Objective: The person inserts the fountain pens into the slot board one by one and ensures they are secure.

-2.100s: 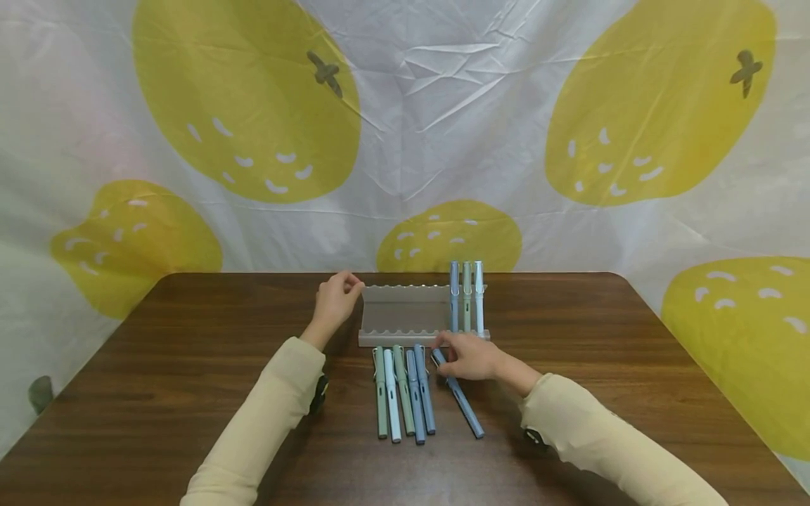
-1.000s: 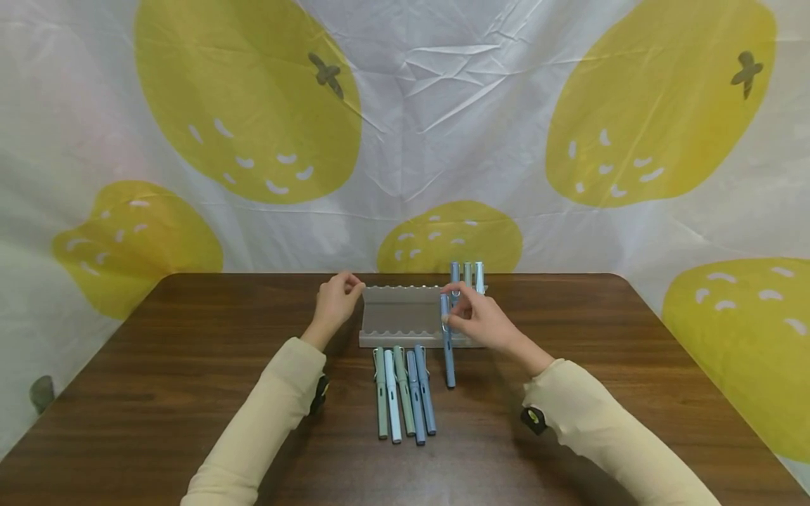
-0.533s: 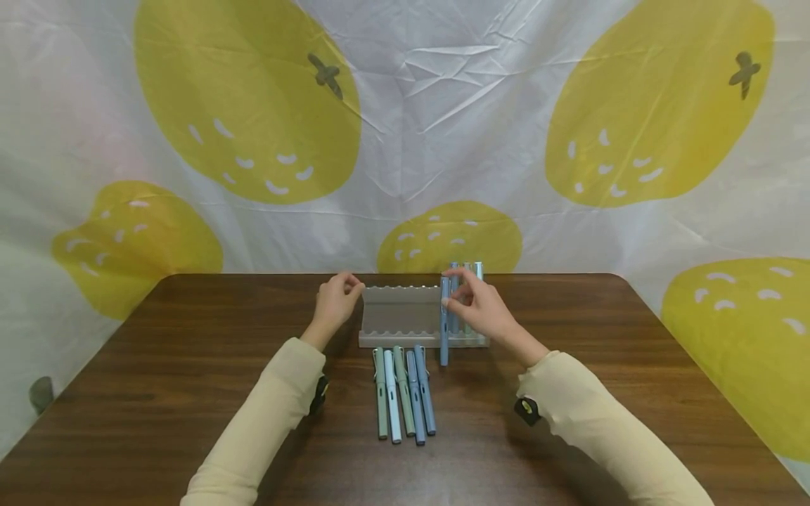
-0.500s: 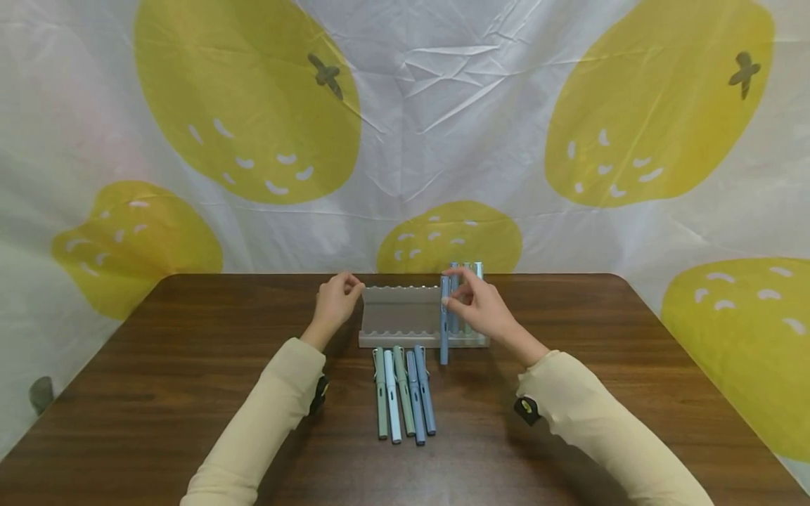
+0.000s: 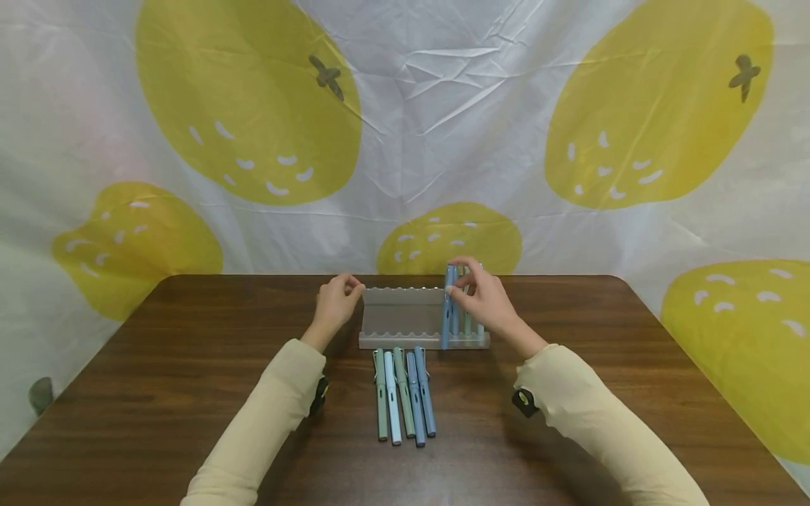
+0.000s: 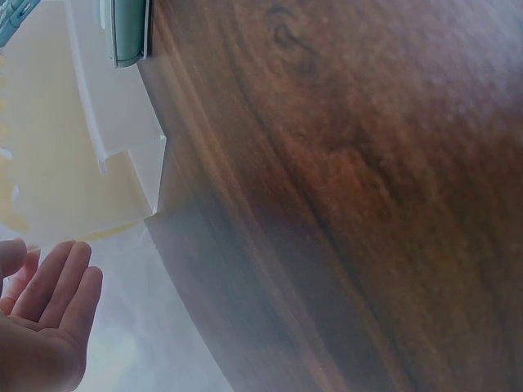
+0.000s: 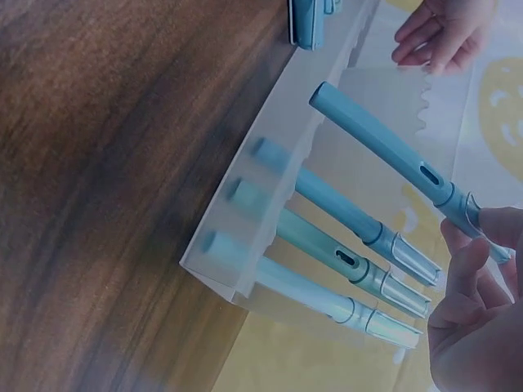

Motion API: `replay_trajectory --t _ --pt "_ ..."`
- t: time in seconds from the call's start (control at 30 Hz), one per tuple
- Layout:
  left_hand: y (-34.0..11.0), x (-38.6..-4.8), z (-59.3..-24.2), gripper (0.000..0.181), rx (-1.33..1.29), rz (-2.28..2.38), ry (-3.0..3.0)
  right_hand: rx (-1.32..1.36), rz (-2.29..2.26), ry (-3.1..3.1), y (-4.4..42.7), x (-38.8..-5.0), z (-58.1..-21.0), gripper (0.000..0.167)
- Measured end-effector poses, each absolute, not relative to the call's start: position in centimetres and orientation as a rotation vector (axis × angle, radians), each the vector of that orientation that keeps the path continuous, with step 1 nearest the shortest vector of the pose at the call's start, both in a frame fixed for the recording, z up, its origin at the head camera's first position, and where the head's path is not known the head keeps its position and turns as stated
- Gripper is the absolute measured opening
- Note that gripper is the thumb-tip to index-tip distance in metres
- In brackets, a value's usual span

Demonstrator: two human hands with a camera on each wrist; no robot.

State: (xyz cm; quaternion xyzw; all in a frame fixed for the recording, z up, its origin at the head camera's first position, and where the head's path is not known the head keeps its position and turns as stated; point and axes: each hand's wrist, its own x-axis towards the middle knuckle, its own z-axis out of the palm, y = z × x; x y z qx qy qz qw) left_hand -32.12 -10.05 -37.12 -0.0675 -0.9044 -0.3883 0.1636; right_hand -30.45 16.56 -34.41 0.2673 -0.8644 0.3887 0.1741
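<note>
Advanced to the rack's [image 5: 399, 342] front edge: blue pen [image 5: 446, 316], pinched by right hand [image 5: 489, 301]. Left hand [image 5: 335, 303] part-curled at rear left corner, hold undetermined. Best lowered square to that edge.

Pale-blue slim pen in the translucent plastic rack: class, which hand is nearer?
Right: the right hand is close to the pen; the left hand is by the rack's opposite end.

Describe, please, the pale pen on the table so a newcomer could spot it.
On the table, five pens lie in front of the rack. The pale pen is second from the left, between two green pens, lightest of all five.
</note>
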Motion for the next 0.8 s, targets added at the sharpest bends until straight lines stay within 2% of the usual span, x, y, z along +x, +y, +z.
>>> replay_trajectory --t 0.8 --pt "-10.1 -32.4 -37.3 0.017 -0.198 -1.112 -2.559 0.634 1.033 -2.357 16.5 -31.7 -34.7 0.040"
